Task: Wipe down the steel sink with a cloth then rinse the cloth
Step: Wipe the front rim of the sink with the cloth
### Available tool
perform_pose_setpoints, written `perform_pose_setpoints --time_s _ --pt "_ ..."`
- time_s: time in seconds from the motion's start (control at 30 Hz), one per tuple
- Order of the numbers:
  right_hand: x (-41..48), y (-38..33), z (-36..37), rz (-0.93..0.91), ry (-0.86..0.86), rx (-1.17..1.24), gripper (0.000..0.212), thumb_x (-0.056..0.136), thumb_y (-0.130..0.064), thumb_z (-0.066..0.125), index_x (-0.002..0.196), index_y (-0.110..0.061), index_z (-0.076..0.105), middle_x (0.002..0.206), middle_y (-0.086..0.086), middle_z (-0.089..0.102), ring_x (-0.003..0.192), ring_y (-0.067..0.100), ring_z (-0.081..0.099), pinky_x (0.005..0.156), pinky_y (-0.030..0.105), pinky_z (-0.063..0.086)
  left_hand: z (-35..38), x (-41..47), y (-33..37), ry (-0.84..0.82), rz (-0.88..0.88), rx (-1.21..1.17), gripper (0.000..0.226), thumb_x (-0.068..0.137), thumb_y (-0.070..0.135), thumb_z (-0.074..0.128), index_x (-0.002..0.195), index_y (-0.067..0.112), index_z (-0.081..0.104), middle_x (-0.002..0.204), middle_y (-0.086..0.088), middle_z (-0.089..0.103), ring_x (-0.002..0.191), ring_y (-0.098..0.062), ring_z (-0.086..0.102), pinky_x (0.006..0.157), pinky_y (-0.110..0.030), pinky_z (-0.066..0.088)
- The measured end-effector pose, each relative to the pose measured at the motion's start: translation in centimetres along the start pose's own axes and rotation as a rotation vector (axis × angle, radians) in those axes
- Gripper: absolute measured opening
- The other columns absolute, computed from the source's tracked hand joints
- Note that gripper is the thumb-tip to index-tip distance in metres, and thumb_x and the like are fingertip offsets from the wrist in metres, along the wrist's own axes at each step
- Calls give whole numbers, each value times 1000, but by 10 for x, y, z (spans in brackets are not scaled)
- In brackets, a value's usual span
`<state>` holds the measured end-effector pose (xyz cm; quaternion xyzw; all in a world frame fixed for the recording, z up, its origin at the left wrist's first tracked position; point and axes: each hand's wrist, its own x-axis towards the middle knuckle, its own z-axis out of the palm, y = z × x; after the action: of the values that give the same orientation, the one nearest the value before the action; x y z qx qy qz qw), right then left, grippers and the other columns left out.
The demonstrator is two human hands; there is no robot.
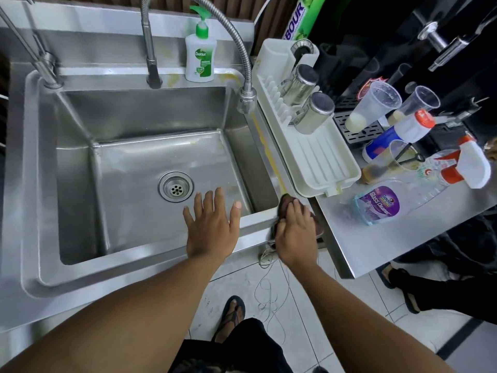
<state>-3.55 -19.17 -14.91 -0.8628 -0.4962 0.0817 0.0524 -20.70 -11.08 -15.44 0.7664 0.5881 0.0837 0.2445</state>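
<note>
**Cloth.** The dark cloth [285,205] lies bunched on the front right corner of the steel sink [150,114], on the rim where it meets the counter [376,246]. Part of it shows ahead of your fingertips and on both sides of your hand.

**Right hand.** Your right hand [294,232] lies on top of the cloth, with the fingers close together and nearly straight. They press down on the cloth and do not close round it.

**Left hand.** Your left hand [212,227] is spread palm down over the front rim, with the fingers apart and straight. It holds nothing, and its fingertips reach out above the basin floor near the drain [176,186].

**Sink.** A yellow streak [266,146] runs along the right rim from the spray head [247,99] of the flexible faucet hose down to the cloth. Fainter yellow marks lie on the back ledge beside the Dettol soap bottle [200,53].

**Surroundings.** A white dish rack [322,162] sits just beside the right rim and holds two steel cups [314,111], mouths down. Farther right on the counter lies a glass cleaner bottle [382,203] on its side, with clear plastic cups [373,103] behind it.
</note>
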Motion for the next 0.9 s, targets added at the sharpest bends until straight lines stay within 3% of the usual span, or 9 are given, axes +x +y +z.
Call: perform_pose_setpoints --time_s 0.1,0.27,0.33,0.4,0.47,0.6,0.7,0.8,0.9 --pt "4 -21 8 123 25 -13 71 94 -37 12 152 -4 36 160 13 34 150 37 18 120 49 16 -3 -1 0 45 -12 -112 80 94 61 -2 155 17 26 158 -8 34 150 -31 19 120 -58 14" --pt "-42 -78 20 -277 -64 63 64 100 -37 16 153 -9 38 159 6 37 151 27 24 122 42 11 -11 -3 -7 141 -24 -398 77 95 57 6 154 15 32 159 -9 35 150 -29 21 122 -51 15" --pt "-39 -67 13 -395 -96 55 61 101 -37 20 151 -8 41 157 8 41 148 28 30 121 42 17 -15 -5 -10 151 -33 -488 77 95 56 9 154 13 33 159 -10 36 150 -29 20 123 -47 15" --pt "-21 -41 7 -347 -78 18 59 99 -37 22 146 -8 44 149 12 48 138 33 41 114 44 31 -21 -8 -14 150 -36 -536 73 98 53 14 152 9 36 156 -12 39 149 -31 23 123 -45 16" --pt "0 -17 3 -149 -16 -28 53 96 -36 22 133 -9 48 137 12 52 124 32 44 104 46 37 -26 -12 -26 137 -29 -503 64 101 46 21 149 8 41 152 -13 43 145 -33 29 122 -45 19" --pt "-15 -49 15 96 26 5 64 98 -36 21 149 -3 40 156 14 40 148 36 24 118 51 18 -42 -23 -75 205 37 -234 47 96 30 45 133 4 57 133 -18 58 127 -40 48 109 -50 40" --pt "-54 -100 29 -99 17 42 61 100 -35 22 147 -5 46 153 11 46 146 33 33 118 52 24 -60 -30 -113 183 4 -93 38 93 22 60 125 4 62 129 -15 61 123 -37 50 101 -49 45" --pt "-71 -111 32 -274 -41 49 59 102 -36 23 149 -8 45 153 8 46 146 28 34 120 49 22 -73 -35 -146 214 10 -95 39 86 0 57 123 5 67 127 -12 64 122 -34 51 103 -45 45" --pt "-62 -96 30 -356 -87 11 61 102 -40 18 152 -12 40 158 3 40 149 24 29 122 44 16 -88 -40 -156 238 -49 -191 41 68 -18 53 88 8 77 88 -2 67 99 -26 58 82 -31 48"
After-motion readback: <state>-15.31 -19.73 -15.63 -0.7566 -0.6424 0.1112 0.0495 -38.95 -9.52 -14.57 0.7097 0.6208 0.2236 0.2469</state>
